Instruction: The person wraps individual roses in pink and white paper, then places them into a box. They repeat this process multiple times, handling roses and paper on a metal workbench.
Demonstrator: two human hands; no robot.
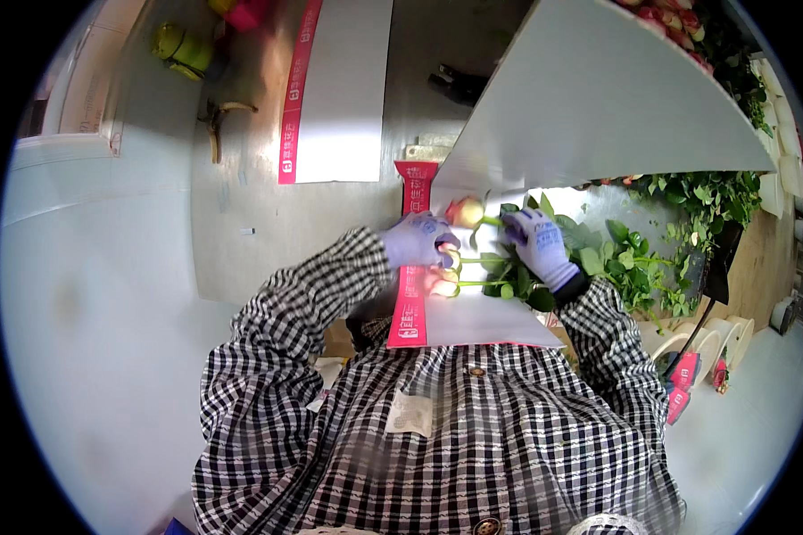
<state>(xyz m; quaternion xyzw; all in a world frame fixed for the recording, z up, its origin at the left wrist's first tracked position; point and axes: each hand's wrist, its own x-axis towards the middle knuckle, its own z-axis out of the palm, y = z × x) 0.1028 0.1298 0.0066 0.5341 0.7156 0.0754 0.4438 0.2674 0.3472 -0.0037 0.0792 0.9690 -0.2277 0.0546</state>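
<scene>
A sheet of wrapping card with a pink printed border lies before me, several cut roses on it. My left hand, in a pale purple work glove, curls its fingers around the bloom of a middle rose. Closest to my body rests another pink-and-cream rose, its stem pointing right. My right hand, gloved alike, pinches the leafy stem of a yellow-and-pink rose just beyond. Part of the stems and leaves is hidden beneath the right hand.
Behind the roses a large grey-white sheet stands raised. More card lies at the far left, near pruning pliers and a black tool. Cut foliage covers the right side. Rose bunches fill the far right corner.
</scene>
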